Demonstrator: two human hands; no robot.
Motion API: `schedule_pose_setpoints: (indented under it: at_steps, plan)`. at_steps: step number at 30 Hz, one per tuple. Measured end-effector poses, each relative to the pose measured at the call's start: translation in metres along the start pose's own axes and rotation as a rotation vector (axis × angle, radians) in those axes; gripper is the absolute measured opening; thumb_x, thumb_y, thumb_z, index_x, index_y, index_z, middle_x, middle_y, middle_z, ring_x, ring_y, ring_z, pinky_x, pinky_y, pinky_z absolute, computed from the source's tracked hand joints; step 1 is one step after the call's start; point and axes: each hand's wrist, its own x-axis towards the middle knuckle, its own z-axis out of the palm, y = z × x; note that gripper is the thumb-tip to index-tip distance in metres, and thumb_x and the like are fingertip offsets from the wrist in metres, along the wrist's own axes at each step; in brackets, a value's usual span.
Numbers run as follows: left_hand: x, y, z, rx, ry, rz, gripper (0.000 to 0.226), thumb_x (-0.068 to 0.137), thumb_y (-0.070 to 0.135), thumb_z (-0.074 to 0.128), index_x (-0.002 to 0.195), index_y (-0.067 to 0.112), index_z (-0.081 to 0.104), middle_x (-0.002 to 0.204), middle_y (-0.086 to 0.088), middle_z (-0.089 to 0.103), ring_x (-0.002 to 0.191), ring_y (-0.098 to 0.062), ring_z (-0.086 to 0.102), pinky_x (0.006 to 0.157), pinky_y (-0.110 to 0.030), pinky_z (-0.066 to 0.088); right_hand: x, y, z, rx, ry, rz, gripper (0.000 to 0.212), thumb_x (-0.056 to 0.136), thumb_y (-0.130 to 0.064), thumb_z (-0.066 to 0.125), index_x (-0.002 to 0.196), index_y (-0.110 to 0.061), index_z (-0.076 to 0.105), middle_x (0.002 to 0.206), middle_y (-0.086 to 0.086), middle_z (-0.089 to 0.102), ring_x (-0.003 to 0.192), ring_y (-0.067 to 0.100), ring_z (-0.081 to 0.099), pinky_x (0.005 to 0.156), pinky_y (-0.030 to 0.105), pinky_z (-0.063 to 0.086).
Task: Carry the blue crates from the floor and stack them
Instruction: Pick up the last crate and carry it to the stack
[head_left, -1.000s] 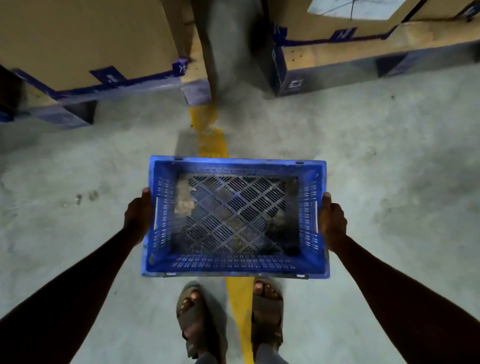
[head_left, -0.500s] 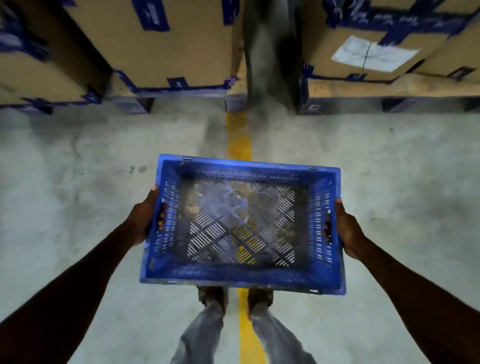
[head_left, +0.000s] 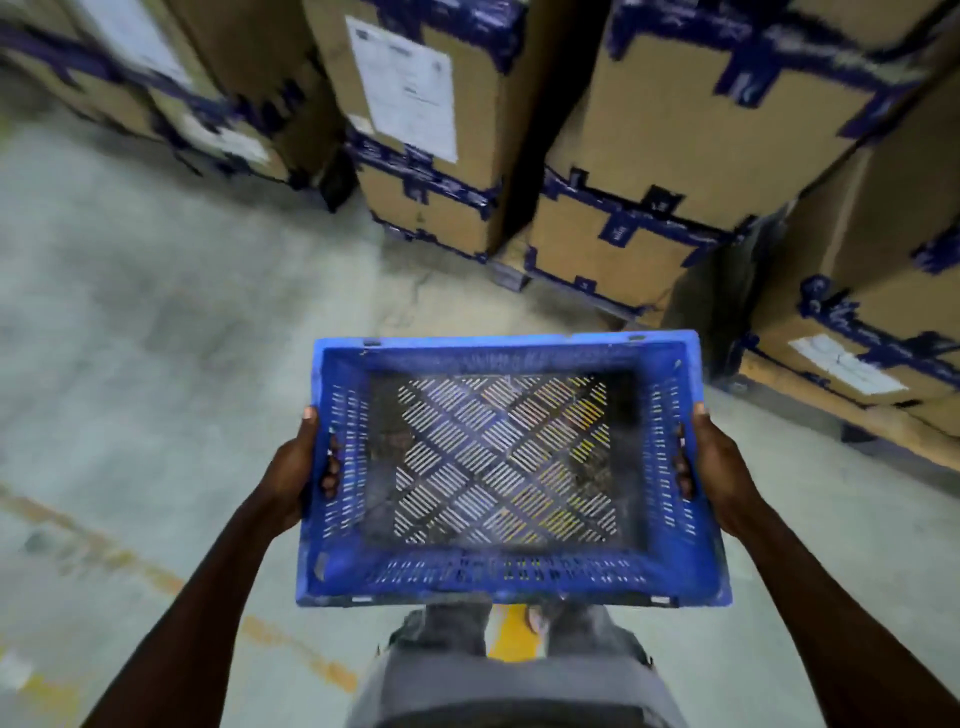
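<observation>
Blue crate (head_left: 511, 577) with diagonal-slotted base; brown boxes (head_left: 670, 130), navy tape.

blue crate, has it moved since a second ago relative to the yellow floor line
Yes. The blue crate, gripped by the left hand and right hand, has swung right toward the cardboard boxes; the yellow floor line now shows only under it.

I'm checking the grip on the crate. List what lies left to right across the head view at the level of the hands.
Concrete floor → left hand → blue crate → right hand → cardboard boxes on a pallet.
</observation>
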Motion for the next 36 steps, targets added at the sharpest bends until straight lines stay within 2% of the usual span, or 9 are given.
schedule_pose_setpoints:
  at_steps: [3,6,11,15,18,22,27,31,36]
  plan:
    - [-0.028,0.007,-0.068,-0.091,0.062,0.058,0.076,0.068,0.087,0.056,0.086,0.013,0.056,0.062,-0.007,0.050,0.043,-0.020,0.044,0.042,-0.026,0.042,-0.005,-0.047,0.057,-0.033,-0.102,-0.046,0.061,0.086,-0.078,0.043,0.089,-0.019,0.057,0.055,0.004,0.044,0.037,0.016,0.036,0.039,0.023,0.029]
    - [-0.053,0.010,-0.130,-0.181,0.131,0.101,0.067,0.078,0.080,0.048,0.087,0.013,0.055,0.059,-0.007,0.050,0.042,-0.020,0.045,0.043,-0.025,0.042,-0.012,-0.088,0.123,-0.097,-0.234,-0.082,0.058,0.091,-0.073,0.040,0.095,-0.018,0.057,0.052,-0.001,0.043,0.035,0.014,0.035,0.037,0.021,0.031]
    - [-0.085,0.011,-0.230,-0.338,0.393,0.153,0.065,0.078,0.080,0.047,0.085,0.016,0.054,0.054,-0.001,0.041,0.037,-0.014,0.033,0.037,-0.020,0.032,-0.037,-0.163,0.263,-0.213,-0.461,-0.199,0.073,0.071,-0.084,0.046,0.098,-0.017,0.056,0.051,-0.002,0.043,0.034,0.014,0.036,0.036,0.022,0.033]
    - [-0.091,0.017,-0.300,-0.430,0.587,0.170,0.060,0.090,0.072,0.045,0.088,0.013,0.056,0.052,0.001,0.040,0.037,-0.013,0.032,0.038,-0.020,0.031,-0.055,-0.210,0.376,-0.256,-0.581,-0.273,0.063,0.084,-0.075,0.047,0.094,-0.014,0.057,0.047,-0.001,0.045,0.031,0.015,0.039,0.034,0.020,0.033]
    - [-0.085,0.027,-0.356,-0.479,0.671,0.170,0.065,0.087,0.074,0.047,0.090,0.011,0.057,0.050,0.002,0.042,0.037,-0.013,0.033,0.038,-0.021,0.032,-0.064,-0.237,0.463,-0.314,-0.625,-0.339,0.075,0.068,-0.085,0.049,0.091,-0.014,0.058,0.048,-0.001,0.045,0.032,0.016,0.038,0.036,0.022,0.033]
    - [-0.078,0.049,-0.434,-0.538,0.767,0.144,0.067,0.084,0.077,0.048,0.088,0.010,0.057,0.050,0.002,0.043,0.037,-0.013,0.033,0.038,-0.021,0.032,-0.075,-0.273,0.591,-0.386,-0.679,-0.367,0.054,0.100,-0.062,0.039,0.093,-0.013,0.058,0.053,0.004,0.044,0.032,0.014,0.037,0.037,0.021,0.031]
    - [-0.081,0.084,-0.531,-0.617,0.885,0.130,0.064,0.088,0.074,0.046,0.085,0.011,0.056,0.048,0.003,0.041,0.036,-0.012,0.031,0.038,-0.020,0.029,-0.119,-0.324,0.728,-0.456,-0.794,-0.392,0.075,0.064,-0.085,0.050,0.091,-0.015,0.060,0.047,-0.001,0.046,0.033,0.015,0.037,0.036,0.021,0.033]
    - [-0.077,0.108,-0.611,-0.694,0.945,0.153,0.061,0.090,0.071,0.045,0.085,0.011,0.055,0.050,0.002,0.039,0.035,-0.012,0.030,0.038,-0.018,0.028,-0.150,-0.359,0.837,-0.474,-0.867,-0.436,0.053,0.097,-0.065,0.043,0.090,-0.015,0.060,0.050,0.001,0.045,0.034,0.015,0.036,0.036,0.021,0.032]
    - [-0.043,0.125,-0.729,-0.749,0.991,0.175,0.062,0.088,0.074,0.046,0.083,0.012,0.054,0.053,0.000,0.038,0.035,-0.012,0.029,0.038,-0.018,0.028,-0.187,-0.388,0.989,-0.518,-0.918,-0.494,0.050,0.100,-0.061,0.041,0.091,-0.015,0.061,0.053,0.003,0.045,0.035,0.017,0.036,0.036,0.023,0.031]
